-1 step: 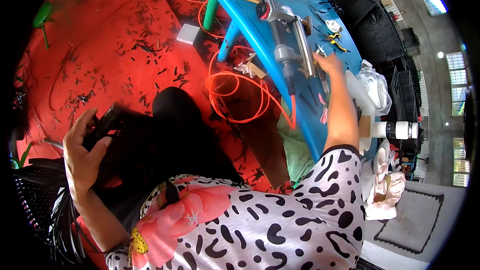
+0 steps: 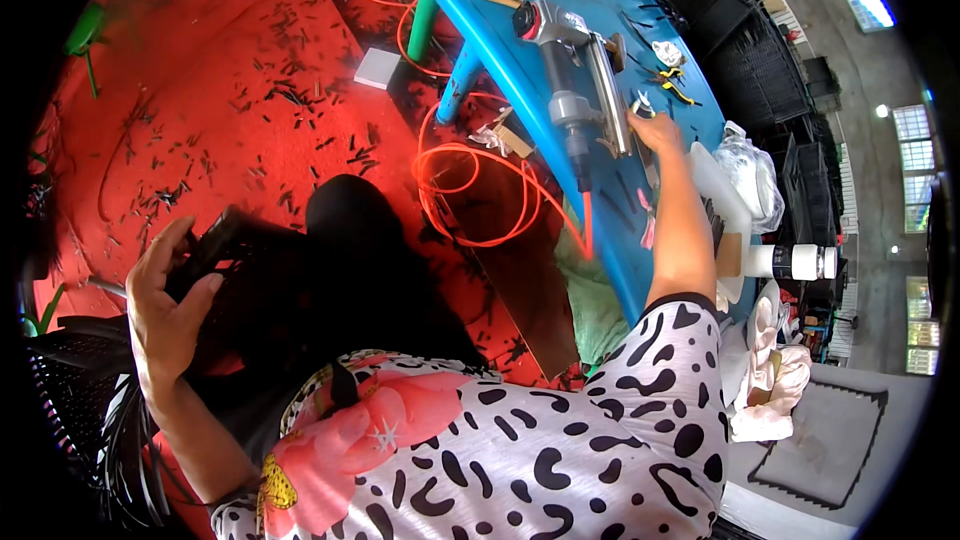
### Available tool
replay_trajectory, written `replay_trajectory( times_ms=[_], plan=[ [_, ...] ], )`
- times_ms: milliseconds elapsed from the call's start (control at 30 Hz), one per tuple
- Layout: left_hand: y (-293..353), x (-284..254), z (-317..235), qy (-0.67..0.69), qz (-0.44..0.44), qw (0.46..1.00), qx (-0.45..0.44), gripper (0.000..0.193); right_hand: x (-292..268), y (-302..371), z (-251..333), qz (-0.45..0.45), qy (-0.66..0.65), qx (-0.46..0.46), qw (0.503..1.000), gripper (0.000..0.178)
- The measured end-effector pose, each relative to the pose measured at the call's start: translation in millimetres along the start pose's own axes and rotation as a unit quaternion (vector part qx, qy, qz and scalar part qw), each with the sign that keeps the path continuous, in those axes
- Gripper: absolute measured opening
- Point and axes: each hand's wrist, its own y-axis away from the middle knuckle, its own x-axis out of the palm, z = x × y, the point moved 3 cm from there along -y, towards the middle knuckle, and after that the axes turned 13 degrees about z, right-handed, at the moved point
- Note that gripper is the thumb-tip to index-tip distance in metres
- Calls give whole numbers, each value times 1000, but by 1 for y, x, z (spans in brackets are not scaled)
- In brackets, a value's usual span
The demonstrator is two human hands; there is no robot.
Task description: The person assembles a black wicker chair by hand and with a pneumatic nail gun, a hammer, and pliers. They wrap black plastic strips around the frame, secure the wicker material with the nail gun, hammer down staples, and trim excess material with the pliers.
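- Left hand, between 8 and 9 o'clock: thumb and fingers clasped a black piece.
- Right hand, 2 o'clock: at the pliers; grip could not be told.
- Nailer, 1 o'clock: lay on the table.

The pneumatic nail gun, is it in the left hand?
No, the pneumatic nail gun lies on the blue table, far from the left hand.

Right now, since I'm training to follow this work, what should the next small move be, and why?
Probably close the right hand securely around the metal-tipped tool: its fingertips are at that tool on the blue table, while the left hand is at the dark piece. How firm the grip is, I can't tell.
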Motion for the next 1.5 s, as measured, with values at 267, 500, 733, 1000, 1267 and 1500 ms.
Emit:
replay_trajectory(
  times_ms=[267,500,733,1000,1267,1500],
  plan=[
    [-6,-6,-11,-35,-9,998,53,47,-32,-36,-21,-182,-212,-194,940,54],
    [3,-6,-5,-28,-36,995,91,49,-24,250,217,-33,-97,-723,683,48],
    [2,3,-3,-18,-59,989,132,44,-14,318,272,-7,23,-812,584,50],
    [1,1,-4,-17,-61,986,155,43,-16,331,294,-23,79,-830,552,43],
    [-2,2,0,-6,-93,982,166,55,2,312,298,8,11,-797,603,33],
    [-1,-2,0,15,-124,977,174,57,-11,122,202,-43,-88,-508,856,51]
  ],
)
